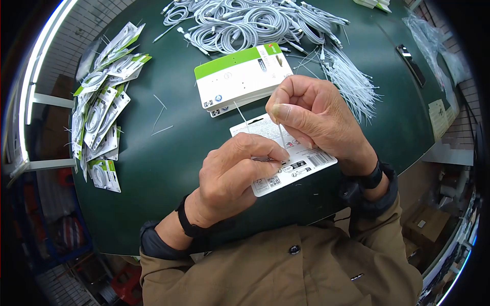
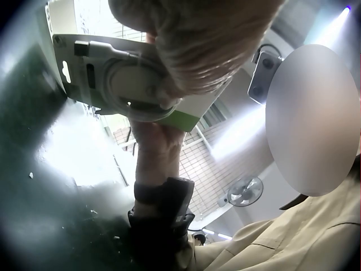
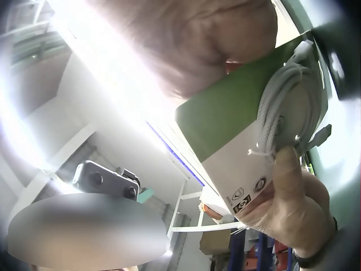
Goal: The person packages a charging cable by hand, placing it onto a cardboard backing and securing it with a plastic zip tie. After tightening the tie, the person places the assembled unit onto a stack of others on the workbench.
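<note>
My left hand (image 1: 237,171) grips a white packaging card (image 1: 301,168), its printed back facing up. Under the card, a coiled white cable (image 3: 273,107) lies against the green-and-white front, with the left thumb pressed on the coil in the right wrist view. Above the card, my right hand (image 1: 321,117) pinches a thin white cable tie (image 1: 281,135) between thumb and forefinger; the tie runs down to the card beside the left fingertips. A second thin white strip (image 1: 241,113) sticks up past the card's far left edge. The left wrist view also shows the cable coil (image 2: 138,87) on the card.
A stack of green-and-white cards (image 1: 240,76) lies just beyond the hands. Behind it is a heap of coiled white cables (image 1: 250,25). Loose cable ties (image 1: 349,81) lie to the right, near a phone (image 1: 411,65). Carded cables (image 1: 104,102) are piled along the left table edge.
</note>
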`<action>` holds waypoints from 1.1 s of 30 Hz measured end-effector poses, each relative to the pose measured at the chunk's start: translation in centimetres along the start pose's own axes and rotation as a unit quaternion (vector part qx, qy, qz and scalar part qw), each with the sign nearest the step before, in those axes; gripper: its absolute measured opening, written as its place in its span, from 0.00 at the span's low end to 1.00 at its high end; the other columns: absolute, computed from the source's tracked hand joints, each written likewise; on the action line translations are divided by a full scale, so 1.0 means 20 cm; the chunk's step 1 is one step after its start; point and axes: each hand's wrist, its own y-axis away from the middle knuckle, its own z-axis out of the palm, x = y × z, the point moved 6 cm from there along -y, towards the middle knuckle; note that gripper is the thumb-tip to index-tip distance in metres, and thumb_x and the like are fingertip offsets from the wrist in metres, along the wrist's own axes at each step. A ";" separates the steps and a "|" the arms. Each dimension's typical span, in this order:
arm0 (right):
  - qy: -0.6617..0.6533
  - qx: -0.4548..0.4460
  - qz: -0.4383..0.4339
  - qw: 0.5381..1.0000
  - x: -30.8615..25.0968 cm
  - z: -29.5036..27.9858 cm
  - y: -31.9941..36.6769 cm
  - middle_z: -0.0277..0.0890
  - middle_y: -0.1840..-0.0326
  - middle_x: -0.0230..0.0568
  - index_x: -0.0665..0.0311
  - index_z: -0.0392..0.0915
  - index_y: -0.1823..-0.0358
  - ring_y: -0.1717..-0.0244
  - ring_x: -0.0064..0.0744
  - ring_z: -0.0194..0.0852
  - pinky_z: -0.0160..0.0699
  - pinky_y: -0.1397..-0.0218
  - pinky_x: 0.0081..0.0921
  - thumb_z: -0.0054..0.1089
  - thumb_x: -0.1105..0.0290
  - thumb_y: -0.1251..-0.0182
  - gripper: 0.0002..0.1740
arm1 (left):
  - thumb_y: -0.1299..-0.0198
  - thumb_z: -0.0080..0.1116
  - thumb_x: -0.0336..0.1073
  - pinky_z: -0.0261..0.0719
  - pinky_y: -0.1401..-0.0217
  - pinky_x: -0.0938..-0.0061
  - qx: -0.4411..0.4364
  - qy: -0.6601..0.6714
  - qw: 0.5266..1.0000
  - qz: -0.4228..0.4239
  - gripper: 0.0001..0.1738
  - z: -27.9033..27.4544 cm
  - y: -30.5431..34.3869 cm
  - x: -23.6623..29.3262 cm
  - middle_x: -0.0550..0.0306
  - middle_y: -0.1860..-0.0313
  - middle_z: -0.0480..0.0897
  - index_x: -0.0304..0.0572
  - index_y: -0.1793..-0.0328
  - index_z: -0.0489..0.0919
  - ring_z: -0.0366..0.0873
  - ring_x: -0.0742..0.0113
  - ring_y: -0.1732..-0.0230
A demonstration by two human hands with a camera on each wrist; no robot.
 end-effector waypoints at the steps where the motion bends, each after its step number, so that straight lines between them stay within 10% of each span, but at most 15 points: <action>1: -0.010 -0.007 -0.009 1.000 -0.01 0.00 0.00 0.77 0.71 0.28 0.68 0.79 0.59 0.79 0.08 0.67 0.63 0.79 0.12 0.66 0.71 0.23 0.08 | 0.57 0.75 0.20 0.89 0.60 0.66 0.001 -0.001 1.000 -0.004 0.17 0.00 0.00 0.00 0.51 0.56 0.90 0.40 0.63 0.79 0.89 0.55 0.57; 21: -0.152 -0.102 -0.147 0.972 -0.07 0.01 0.02 0.78 0.58 0.40 0.64 0.73 0.52 0.73 0.12 0.66 0.64 0.73 0.12 0.57 0.68 0.17 0.07 | 0.45 0.77 0.19 0.87 0.56 0.67 0.055 -0.001 0.998 0.034 0.20 -0.06 -0.03 -0.01 0.49 0.61 0.89 0.41 0.54 0.76 0.88 0.58 0.59; 29: -0.102 0.045 -0.157 0.981 0.01 -0.03 -0.03 0.80 0.45 0.44 0.68 0.70 0.34 0.50 0.24 0.81 0.82 0.47 0.22 0.52 0.53 0.14 0.24 | 0.40 0.73 0.18 0.86 0.40 0.70 0.200 0.228 0.925 -0.230 0.24 -0.11 0.04 -0.16 0.49 0.44 0.86 0.33 0.40 0.74 0.86 0.67 0.44; 33: 0.083 0.013 -0.113 0.990 0.04 0.06 0.00 0.83 0.43 0.47 0.71 0.70 0.33 0.43 0.27 0.83 0.84 0.40 0.27 0.63 0.66 0.19 0.22 | 0.36 0.71 0.19 0.85 0.37 0.68 0.219 0.255 0.901 -0.273 0.24 -0.11 0.03 -0.20 0.47 0.44 0.85 0.30 0.37 0.72 0.86 0.65 0.42</action>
